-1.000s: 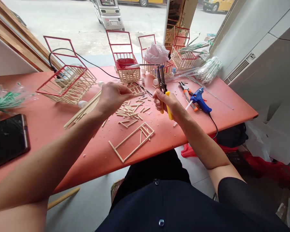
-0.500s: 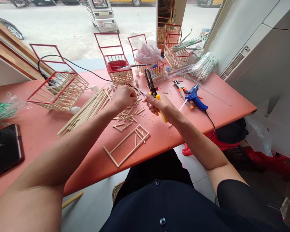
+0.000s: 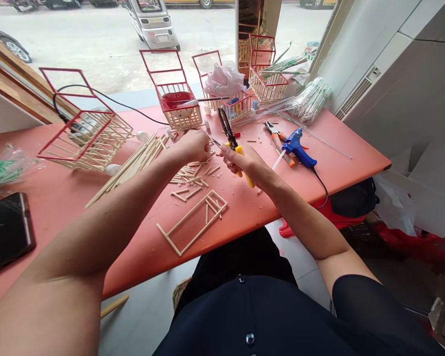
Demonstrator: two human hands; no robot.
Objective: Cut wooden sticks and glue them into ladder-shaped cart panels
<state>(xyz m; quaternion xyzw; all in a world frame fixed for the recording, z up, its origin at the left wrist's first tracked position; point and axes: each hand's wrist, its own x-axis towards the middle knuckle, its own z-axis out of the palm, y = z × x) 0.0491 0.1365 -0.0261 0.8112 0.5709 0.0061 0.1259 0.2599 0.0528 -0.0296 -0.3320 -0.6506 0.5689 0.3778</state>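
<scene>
Work in hand looks like choosing a stick to trim. The left hand [image 3: 191,146] curls fingers-down onto the cut stick pieces [image 3: 193,175] mid-tabletop [image 3: 348,148]; whether it pinches one I cannot tell. At its 3 o'clock the right hand [image 3: 246,165] is closed round the yellow-handled cutters [image 3: 230,138], blades pointing to 11 o'clock. A cut would call for a stick fed between them

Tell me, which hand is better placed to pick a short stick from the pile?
Probably left: the left hand is right at the short sticks; the right hand is busy, its grip closed on the yellow-handled cutters.
</scene>
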